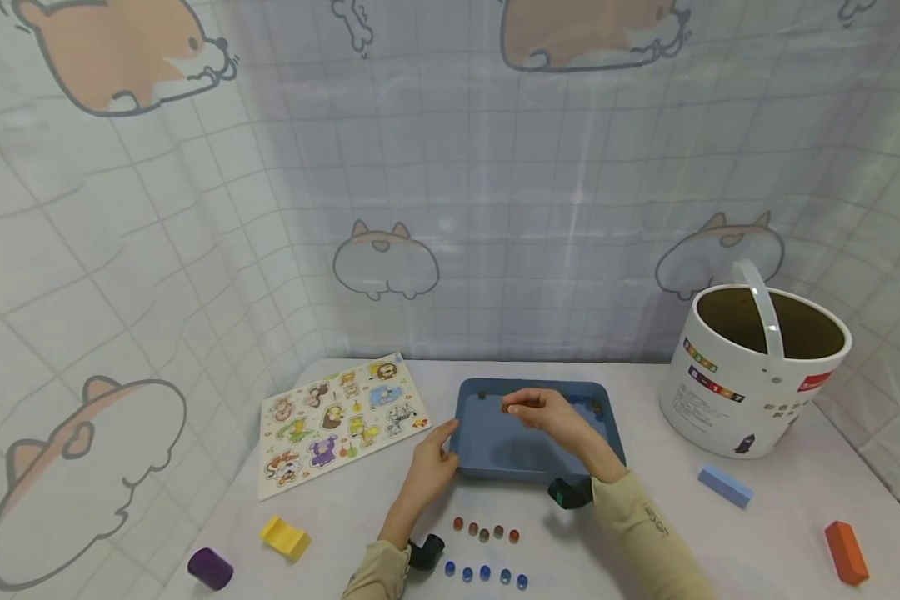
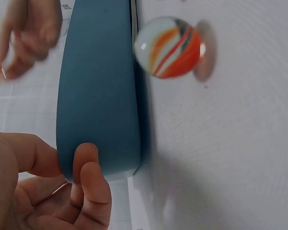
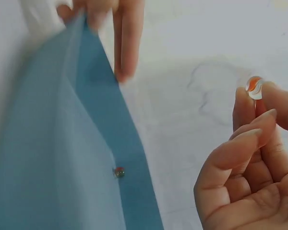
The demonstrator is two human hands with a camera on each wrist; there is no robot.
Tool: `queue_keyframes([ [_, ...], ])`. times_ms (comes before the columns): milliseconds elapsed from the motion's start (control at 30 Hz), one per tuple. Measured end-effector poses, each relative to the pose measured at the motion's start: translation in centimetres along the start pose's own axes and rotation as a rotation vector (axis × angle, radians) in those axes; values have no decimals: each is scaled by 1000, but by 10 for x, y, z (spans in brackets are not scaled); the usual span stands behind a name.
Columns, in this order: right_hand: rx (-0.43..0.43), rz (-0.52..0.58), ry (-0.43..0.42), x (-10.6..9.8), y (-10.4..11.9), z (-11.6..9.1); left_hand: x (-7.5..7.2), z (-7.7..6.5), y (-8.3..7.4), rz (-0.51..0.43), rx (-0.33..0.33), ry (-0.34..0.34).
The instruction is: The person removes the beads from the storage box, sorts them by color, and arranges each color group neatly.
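Observation:
My right hand (image 1: 551, 414) is over the blue tray (image 1: 495, 446), pinching a clear marble with an orange swirl (image 3: 255, 87) between thumb and fingertip. At the tray's near left corner, my left hand (image 1: 432, 462) grips the wall, fingers against its outer side in the left wrist view. A marble (image 1: 482, 394) lies near the tray's far left corner, and several dark marbles lie at its right side, partly behind my right hand. In front of the tray is a row of reddish and brownish marbles (image 1: 483, 535); nearer still runs a row of blue marbles (image 1: 485, 573).
An animal puzzle board (image 1: 345, 425) lies left of the tray. A white bucket (image 1: 742, 392) with a handle stands at the right. Blocks lie around: yellow (image 1: 286, 538), purple (image 1: 210, 568), light blue (image 1: 725, 486) and orange (image 1: 846, 552). A patterned curtain (image 1: 450, 208) hangs behind.

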State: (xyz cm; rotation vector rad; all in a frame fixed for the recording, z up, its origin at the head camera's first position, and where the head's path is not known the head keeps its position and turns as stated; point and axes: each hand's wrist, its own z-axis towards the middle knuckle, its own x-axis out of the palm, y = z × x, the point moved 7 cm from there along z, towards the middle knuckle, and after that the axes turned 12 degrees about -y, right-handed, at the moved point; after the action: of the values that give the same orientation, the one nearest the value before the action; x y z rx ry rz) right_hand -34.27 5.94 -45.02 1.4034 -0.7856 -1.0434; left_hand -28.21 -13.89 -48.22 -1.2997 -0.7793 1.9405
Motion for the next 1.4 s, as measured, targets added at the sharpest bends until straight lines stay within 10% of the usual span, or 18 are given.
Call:
queue_keyframes([
  [567, -7, -113, 129, 20, -53, -107, -1, 2, -2, 13, 33, -20],
  [1000, -80, -317, 97, 26, -49, -113, 1, 3, -1, 0, 21, -9],
  [1400, -72, -292, -50, -35, 6, -64, 1, 1, 0, 4, 45, -26],
])
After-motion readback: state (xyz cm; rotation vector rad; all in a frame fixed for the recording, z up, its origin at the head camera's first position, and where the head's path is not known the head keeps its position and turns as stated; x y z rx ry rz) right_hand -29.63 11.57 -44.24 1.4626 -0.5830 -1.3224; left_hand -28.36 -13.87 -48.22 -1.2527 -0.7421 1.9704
